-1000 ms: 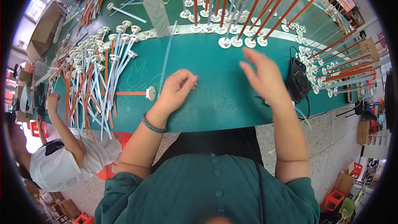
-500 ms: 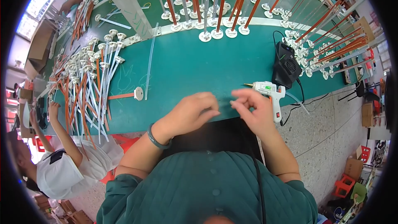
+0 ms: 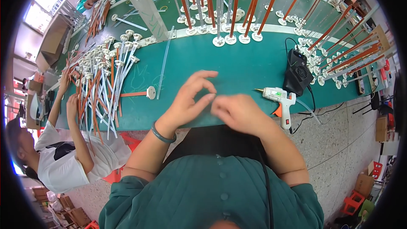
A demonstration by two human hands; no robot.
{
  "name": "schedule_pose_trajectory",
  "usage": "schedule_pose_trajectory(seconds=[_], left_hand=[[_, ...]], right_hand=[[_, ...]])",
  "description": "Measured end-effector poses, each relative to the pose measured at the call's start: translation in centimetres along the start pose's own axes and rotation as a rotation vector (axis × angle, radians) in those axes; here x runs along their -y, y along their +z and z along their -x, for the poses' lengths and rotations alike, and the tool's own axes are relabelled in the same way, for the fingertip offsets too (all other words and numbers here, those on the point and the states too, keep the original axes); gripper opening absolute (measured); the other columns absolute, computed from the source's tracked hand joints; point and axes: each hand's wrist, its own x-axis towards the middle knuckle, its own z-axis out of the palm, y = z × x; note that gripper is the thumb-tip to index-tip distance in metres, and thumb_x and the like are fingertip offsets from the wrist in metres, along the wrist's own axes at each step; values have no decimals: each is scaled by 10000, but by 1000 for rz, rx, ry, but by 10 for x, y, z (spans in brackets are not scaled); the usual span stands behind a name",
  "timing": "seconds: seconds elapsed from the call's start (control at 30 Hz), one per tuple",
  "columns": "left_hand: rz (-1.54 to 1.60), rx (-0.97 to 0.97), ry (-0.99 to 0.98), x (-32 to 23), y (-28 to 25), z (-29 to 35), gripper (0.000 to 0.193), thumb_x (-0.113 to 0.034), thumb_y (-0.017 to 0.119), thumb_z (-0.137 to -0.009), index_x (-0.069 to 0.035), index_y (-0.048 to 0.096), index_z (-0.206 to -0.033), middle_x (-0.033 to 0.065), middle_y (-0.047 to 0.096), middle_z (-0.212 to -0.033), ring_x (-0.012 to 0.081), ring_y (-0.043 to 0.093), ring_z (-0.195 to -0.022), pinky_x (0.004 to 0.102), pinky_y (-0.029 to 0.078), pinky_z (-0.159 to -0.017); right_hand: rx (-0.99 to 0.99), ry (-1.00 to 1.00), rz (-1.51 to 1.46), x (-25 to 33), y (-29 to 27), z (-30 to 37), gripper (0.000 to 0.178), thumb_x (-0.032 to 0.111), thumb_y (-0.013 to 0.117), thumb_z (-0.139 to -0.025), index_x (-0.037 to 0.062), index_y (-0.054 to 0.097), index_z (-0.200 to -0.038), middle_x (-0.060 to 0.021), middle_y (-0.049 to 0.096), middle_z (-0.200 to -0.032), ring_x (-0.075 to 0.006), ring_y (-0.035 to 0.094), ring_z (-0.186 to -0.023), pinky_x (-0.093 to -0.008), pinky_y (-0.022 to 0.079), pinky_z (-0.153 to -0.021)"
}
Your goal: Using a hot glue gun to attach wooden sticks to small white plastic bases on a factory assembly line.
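Two hands nearly meet, with a glue gun close at the right

At the front of the green table (image 3: 229, 70), the left hand (image 3: 188, 104) has its fingers parted and curved, and I see nothing between thumb and forefinger. The right hand (image 3: 239, 113) is blurred with its fingers folded in; whether it pinches something small, or touches the other hand, I can't tell.

Just to the right lies the white glue gun (image 3: 280, 95), tip pointing left towards the hands, handle seeming to jut over the front edge. It looks light and hard-shelled; I'd grip the handle and treat the metal nozzle (image 3: 259, 89) as hot. The cord (image 3: 296, 125) could drag.

Left of the hands, a brown strip (image 3: 133, 94) lies flat, ending in a white disc (image 3: 151, 93). It looks thin, light and bendy, best held near the disc.

Green tabletop stretches from the hands up to the standing rods (image 3: 237, 4), which look easy to topple. The black box (image 3: 298, 74) hems in the right; the strip pile (image 3: 101, 76) bounds the left.
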Motion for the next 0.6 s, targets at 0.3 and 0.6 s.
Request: schedule_pose_trajectory(seconds=[0.3,0.6], left_hand=[[425,505,-44,-23,14,-1,118,-11,571,-883,-3,618,-991,111,646,-995,237,620,-964,354,476,-878],[1442,250,-140,-31,9,4,61,-118,557,-930,-57,564,-937,230,599,-1116,299,599,-1060,421,457,-930]], right_hand=[[-239,-186,-724,7,-56,46,97,-8,708,-755,41,685,-835,-70,659,-791,-170,622,-714,-292,470,-618],[-36,-149,-507,12,-35,45,49,15,708,-770,35,671,-795,-80,668,-850,-200,640,-770,-297,500,-671]])
